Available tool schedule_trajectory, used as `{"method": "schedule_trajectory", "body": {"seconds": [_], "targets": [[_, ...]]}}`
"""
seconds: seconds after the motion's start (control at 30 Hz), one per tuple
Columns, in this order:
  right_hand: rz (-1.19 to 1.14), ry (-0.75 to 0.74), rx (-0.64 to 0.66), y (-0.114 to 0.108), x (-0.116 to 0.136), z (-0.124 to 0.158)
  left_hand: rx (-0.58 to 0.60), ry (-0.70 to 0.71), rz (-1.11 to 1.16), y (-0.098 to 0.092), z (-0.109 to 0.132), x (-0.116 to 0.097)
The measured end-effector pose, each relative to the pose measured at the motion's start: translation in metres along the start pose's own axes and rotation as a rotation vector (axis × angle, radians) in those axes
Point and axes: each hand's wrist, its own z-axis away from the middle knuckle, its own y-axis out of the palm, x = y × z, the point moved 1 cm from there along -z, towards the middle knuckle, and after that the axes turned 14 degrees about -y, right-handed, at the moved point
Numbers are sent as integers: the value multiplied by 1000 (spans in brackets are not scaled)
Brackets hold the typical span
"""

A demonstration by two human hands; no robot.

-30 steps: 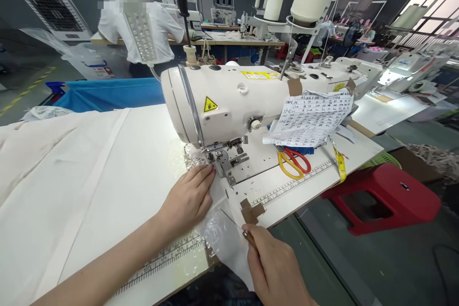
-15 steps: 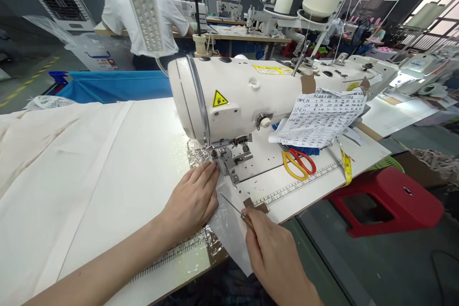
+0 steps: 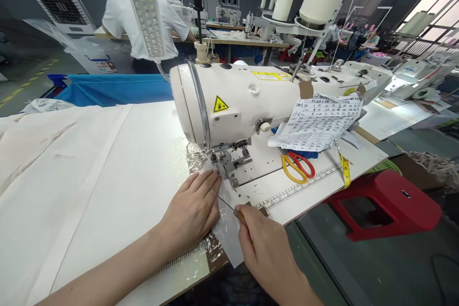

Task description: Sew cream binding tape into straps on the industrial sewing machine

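Note:
My left hand (image 3: 190,210) lies flat with its fingers stretched out, pressing a thin white fabric piece (image 3: 229,241) on the table. Its fingertips reach right up to the presser foot area (image 3: 219,165) of a white sewing machine (image 3: 236,95). In my right hand (image 3: 267,246) is an awl (image 3: 227,204), gripped by its wooden handle. The thin metal shaft points left over the fabric, its tip close to my left thumb. The fabric's free end hangs past the table's front edge. Part of the fabric is hidden under my left hand.
Red- and yellow-handled scissors (image 3: 297,167) lie right of the needle area, beside a handwritten paper (image 3: 319,122) and a yellow tape measure (image 3: 344,171). A red stool (image 3: 394,205) stands at the right. Large white cloth (image 3: 43,177) covers the table's left. A person (image 3: 147,24) sits beyond.
My right hand with the awl has shifted a little left, bringing the tip nearer my left hand. The fabric's hanging end has moved slightly up and left. My left hand stays flat.

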Motion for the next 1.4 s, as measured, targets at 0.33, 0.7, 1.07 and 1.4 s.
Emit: {"method": "schedule_trajectory", "body": {"seconds": [0.33,0.7,1.07,1.4], "targets": [[47,-26,-15,8,-2,-13,8,-57,21,2,-6,7],[-34,24,-47,15,-2,-29,-1,-121,-1,8,-17,25],[-123,66,-65,12,3,-15,-28,-51,68,2,-10,12],[-269,198,-109,-4,-22,3,-23,-50,29,6,-7,7]]}}
